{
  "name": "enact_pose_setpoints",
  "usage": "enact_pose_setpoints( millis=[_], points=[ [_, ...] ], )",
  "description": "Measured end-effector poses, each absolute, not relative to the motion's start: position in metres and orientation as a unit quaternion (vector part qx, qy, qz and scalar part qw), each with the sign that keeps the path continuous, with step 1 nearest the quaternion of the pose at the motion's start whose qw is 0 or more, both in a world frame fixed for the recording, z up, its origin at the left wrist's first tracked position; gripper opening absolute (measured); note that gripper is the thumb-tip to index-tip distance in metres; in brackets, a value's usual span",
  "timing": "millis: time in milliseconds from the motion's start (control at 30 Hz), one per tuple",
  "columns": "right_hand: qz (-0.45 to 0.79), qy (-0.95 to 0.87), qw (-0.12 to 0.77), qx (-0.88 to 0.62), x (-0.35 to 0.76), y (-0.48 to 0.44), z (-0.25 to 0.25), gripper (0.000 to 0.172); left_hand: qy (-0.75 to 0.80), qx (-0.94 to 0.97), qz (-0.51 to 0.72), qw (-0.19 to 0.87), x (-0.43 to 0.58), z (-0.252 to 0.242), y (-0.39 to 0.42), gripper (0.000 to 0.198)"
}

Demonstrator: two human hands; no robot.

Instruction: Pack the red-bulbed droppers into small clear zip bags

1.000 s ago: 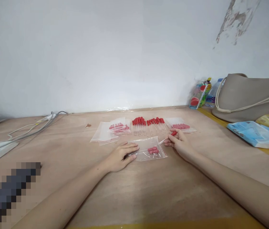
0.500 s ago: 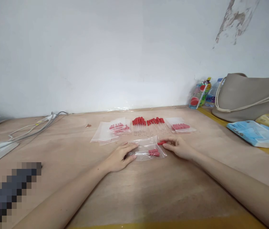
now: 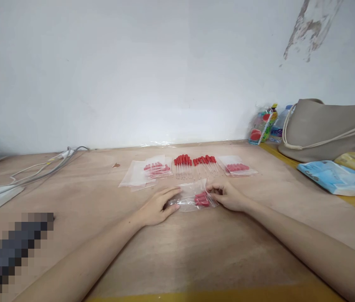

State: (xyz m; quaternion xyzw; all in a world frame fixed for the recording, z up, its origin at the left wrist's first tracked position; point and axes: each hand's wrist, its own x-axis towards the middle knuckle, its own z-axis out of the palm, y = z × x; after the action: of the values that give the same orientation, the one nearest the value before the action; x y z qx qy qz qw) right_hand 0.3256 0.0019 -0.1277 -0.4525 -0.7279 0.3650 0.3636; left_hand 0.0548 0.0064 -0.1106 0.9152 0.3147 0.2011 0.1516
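Observation:
A clear zip bag (image 3: 186, 193) lies flat in front of me, with several red-bulbed droppers (image 3: 202, 199) inside near its right end. My left hand (image 3: 160, 206) rests on the bag's left end, fingers stretched and thumb apart. At the right edge of the bag, my right hand (image 3: 229, 196) is closed, its fingertips at the end of a red bulb; the exact grip is partly hidden. Beyond the bag lie two groups of loose droppers, a left group (image 3: 183, 161) and a right group (image 3: 205, 161), with thin clear tubes pointing towards me.
Bags with red bulbs lie at the left (image 3: 157, 167) and right (image 3: 238, 167) of the loose droppers. A grey shoulder bag (image 3: 328, 128), bottles (image 3: 256, 130) and a blue packet (image 3: 338, 176) sit at the right. Cables (image 3: 45, 167) and a power strip (image 3: 3, 197) are on the left.
The red bulb that stuck out of the bag's right edge has moved left into the bag, beside the others. My right hand has shifted slightly left; my left hand has stayed in place.

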Motion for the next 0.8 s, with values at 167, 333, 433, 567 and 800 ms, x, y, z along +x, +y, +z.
enact_pose_setpoints(
  millis=[167,333,433,567,800],
  points=[
    [0.39,-0.679,0.384,-0.489,0.335,0.012,-0.125,0.025,0.34,0.902,0.216,0.157,0.054,-0.11,0.005,0.036],
    [0.147,-0.68,0.351,-0.627,0.339,0.044,-0.111,0.013,0.327,0.904,0.214,0.175,0.054,-0.108,0.005,0.016],
    [0.075,-0.675,0.286,-0.676,0.327,0.069,-0.102,0.015,0.326,0.903,0.214,0.181,0.054,-0.107,0.005,0.016],
    [0.068,-0.645,0.242,-0.722,0.304,0.095,-0.096,0.019,0.317,0.907,0.203,0.191,0.052,-0.106,0.004,0.017],
    [0.098,-0.606,0.197,-0.764,0.283,0.105,-0.091,0.03,0.319,0.914,0.183,0.172,0.05,-0.109,0.007,0.033]
  ],
)
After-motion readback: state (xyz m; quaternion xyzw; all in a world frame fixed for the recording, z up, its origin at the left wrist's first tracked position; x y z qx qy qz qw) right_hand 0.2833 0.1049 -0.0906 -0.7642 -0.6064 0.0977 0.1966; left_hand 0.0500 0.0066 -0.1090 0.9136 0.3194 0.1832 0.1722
